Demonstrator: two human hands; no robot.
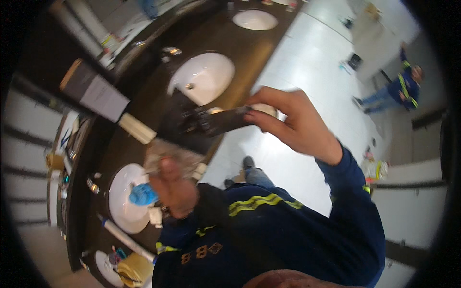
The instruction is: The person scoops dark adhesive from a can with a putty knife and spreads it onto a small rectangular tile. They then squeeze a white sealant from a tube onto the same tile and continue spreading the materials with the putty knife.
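Note:
My right hand [300,127] pinches the narrow end of a dark, strip-like thing [233,121] between thumb and fingertips, raised over the counter's edge. That strip runs left into a wider black sheet-like piece [185,117], whose kind I cannot make out. A pale rounded bit shows by the right fingers. My left hand [175,187], smeared by motion, is closed at the sheet's lower edge, its thumb over a clear, plastic-looking part [158,151]. Below it, a blue crumpled thing [143,194] shows over a white basin [122,211].
A dark counter [144,108] holds several basins and taps. A white tube with blue ends [127,238] lies beside a yellow bag [137,269]. A dark panel with a pale label [103,98] stands left. Another person [403,91] is at the far right on the pale floor [283,77].

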